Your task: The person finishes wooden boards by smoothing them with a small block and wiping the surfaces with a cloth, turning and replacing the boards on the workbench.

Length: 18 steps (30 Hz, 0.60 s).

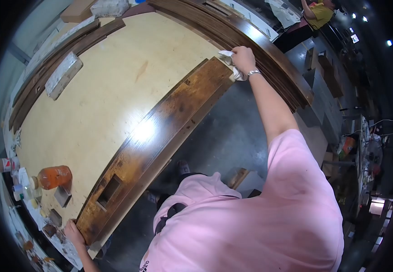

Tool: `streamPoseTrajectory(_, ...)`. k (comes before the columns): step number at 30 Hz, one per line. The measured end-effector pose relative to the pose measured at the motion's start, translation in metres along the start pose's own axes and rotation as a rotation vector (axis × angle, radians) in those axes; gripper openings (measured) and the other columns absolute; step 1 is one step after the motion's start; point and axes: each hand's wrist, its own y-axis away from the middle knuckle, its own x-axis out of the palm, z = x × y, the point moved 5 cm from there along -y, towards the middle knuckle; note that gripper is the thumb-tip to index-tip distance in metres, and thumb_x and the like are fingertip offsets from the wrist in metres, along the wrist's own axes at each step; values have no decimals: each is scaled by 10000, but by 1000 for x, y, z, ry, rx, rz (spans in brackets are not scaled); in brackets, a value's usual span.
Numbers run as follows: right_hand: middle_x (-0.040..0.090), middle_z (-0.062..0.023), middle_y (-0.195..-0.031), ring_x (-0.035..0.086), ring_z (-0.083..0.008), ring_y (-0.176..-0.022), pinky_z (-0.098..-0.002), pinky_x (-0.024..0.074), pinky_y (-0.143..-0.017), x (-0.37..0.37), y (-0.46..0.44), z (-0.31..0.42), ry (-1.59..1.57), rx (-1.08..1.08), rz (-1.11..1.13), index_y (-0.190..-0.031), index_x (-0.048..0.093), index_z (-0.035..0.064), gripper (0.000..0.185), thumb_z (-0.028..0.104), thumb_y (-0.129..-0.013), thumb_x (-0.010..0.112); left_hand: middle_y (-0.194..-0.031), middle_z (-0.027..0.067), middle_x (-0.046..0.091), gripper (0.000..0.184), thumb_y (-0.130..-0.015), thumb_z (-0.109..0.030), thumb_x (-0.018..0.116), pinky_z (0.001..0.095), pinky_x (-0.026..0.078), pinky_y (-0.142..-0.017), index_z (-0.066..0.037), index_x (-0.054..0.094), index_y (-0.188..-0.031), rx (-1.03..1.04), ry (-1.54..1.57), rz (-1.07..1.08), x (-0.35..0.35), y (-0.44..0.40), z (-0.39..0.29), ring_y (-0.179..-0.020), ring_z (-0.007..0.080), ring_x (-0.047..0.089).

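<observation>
Far left on my feed, a clear bottle (4, 164) with a red-and-white label sits near the edge of the pale tabletop (88, 122), and here's the bottle of orange liquid (55, 177) just right of it. Above them, curved dark wood strips (38, 79) run along the far side, with a whitish block (64, 75) beside them. Now my left hand (74, 233): it's touching the near end of the brown-stained wooden board (149, 131), though I can't tell how tightly its fingers are closed. That board runs diagonally along the tabletop's edge, glare at its middle, rectangular cutout near my left hand. Up at the other end, my right hand (243, 59) is bunched around a white cloth (237, 74). Right of that, long dark mouldings (269, 50) lie side by side, and beyond them there's a person in a yellow top (319, 17).
</observation>
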Motion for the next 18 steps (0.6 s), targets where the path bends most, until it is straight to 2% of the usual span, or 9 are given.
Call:
streamPoseTrajectory(1, 707, -116, -961, 662, -303, -973, -421, 509, -892, -5, 5, 2, -147, -46, -109, -969, 765, 65, 179, 145, -847, 660, -879, 194, 671, 376, -1008, -243, 409, 441, 460, -777, 5, 655, -868, 15, -2, -6, -1, -3, 1, -846, 369, 626)
streamPoseTrajectory(3, 715, -148, -866, 690, -260, -933, -405, 525, -849, 4, 17, 15, -325, -311, -277, -976, 762, 31, 196, 133, -845, 658, -881, 189, 676, 384, -1009, -249, 408, 439, 462, -780, 7, 655, -865, 29, -5, -7, 3, -1, 4, -842, 369, 627)
streamPoseTrajectory(5, 707, -151, -896, 684, -249, -908, -389, 526, -842, 18, 39, 43, -138, -625, -187, -969, 760, 27, 192, 132, -839, 664, -875, 191, 675, 387, -1011, -253, 406, 439, 464, -779, 7, 650, -861, 12, 20, 33, 3, 1, 3, -840, 370, 627)
streamPoseTrajectory(8, 669, -129, -983, 633, -305, -926, -372, 505, -881, 23, 6, 26, -309, -148, 104, -982, 746, 27, 202, 115, -803, 713, -861, 195, 672, 392, -1012, -255, 401, 441, 465, -773, 10, 644, -855, 35, 27, 35, 1, -3, 1, -832, 371, 628)
streamPoseTrajectory(11, 665, -115, -966, 627, -291, -915, -367, 499, -871, 28, 16, 67, -131, -512, 224, -938, 743, 22, 168, 116, -800, 725, -850, 196, 668, 398, -1013, -256, 392, 442, 467, -767, 12, 640, -856, 69, 8, -15, 1, -3, -1, -819, 373, 626)
streamPoseTrajectory(12, 673, -106, -942, 632, -277, -906, -372, 499, -846, 40, 40, 85, -161, -648, 273, -913, 736, 14, 152, 120, -805, 731, -848, 196, 666, 400, -1013, -257, 389, 442, 467, -766, 13, 639, -857, 84, -7, -21, 0, -2, -1, -814, 374, 625)
streamPoseTrajectory(13, 677, -105, -926, 640, -256, -889, -369, 501, -810, 36, 64, 102, -219, -676, 200, -894, 730, -1, 140, 107, -805, 728, -847, 193, 666, 401, -1015, -256, 386, 442, 467, -767, 12, 640, -859, 70, 2, -1, 0, -1, 0, -812, 374, 623)
streamPoseTrajectory(15, 670, -99, -911, 639, -240, -900, -361, 497, -812, 50, 39, 85, -322, -504, 391, -878, 731, 3, 120, 97, -803, 728, -846, 188, 667, 404, -1017, -255, 380, 444, 465, -769, 10, 642, -863, 49, 22, 39, 0, -3, 0, -808, 375, 619)
streamPoseTrajectory(18, 669, -95, -914, 638, -236, -905, -346, 492, -807, 35, 8, 64, -233, -235, 472, -880, 734, 9, 126, 110, -805, 734, -850, 186, 667, 402, -1019, -253, 382, 444, 462, -766, 7, 645, -862, 59, 22, 18, 1, -4, 1, -807, 377, 614)
